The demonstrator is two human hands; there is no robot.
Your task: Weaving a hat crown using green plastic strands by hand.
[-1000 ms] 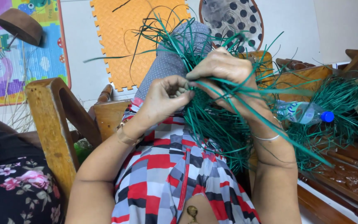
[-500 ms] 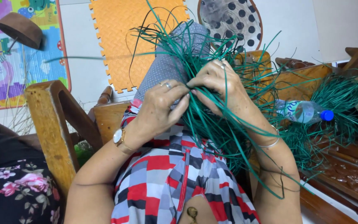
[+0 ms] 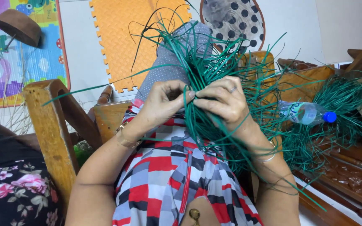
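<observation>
A tangled bundle of thin green strands [image 3: 214, 67] fans out over my raised knee, which is covered in grey dotted cloth [image 3: 168, 62]. My left hand [image 3: 162, 102] pinches a few green strands between thumb and fingertips at the centre of the bundle. My right hand [image 3: 225, 100], with a ring on one finger, presses against it from the right and grips strands too. The two hands touch at the fingertips. Bracelets sit on both wrists. Long loose strands trail down to the right past my right forearm.
A clear plastic bottle with a blue cap [image 3: 308, 113] lies among more green strands [image 3: 340, 109] on a carved wooden bench [image 3: 348, 175] at the right. A wooden chair arm [image 3: 49, 125] stands left. Another person's floral clothing [image 3: 13, 192] is at the lower left. Foam mats lean on the wall.
Both hands have lowered slightly and closed together at the fingertips on the strands. The right hand has rolled so its knuckles face up.
</observation>
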